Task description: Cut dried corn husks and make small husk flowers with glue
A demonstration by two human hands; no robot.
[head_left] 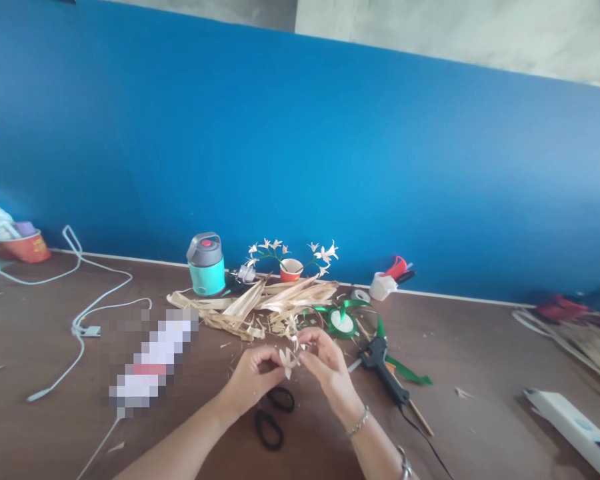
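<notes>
Head view: left of the black glue gun [383, 367], the left hand [253, 377] pinches a pale flower [288, 363]; the right hand [330, 370] curls between flower and gun, its grip not discernible. Black looped handles [269, 430] lie left of the gun. Rightward of it, desk [480, 357] surface stretches to a white box [573, 427]; far beyond it, the desk's back edge meets a blue panel [300, 147].

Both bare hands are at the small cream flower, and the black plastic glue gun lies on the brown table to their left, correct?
Not quite: the head view shows the black plastic glue gun lying on the brown table to the right, not left. The left hand and right hand are at the small cream flower.
</notes>
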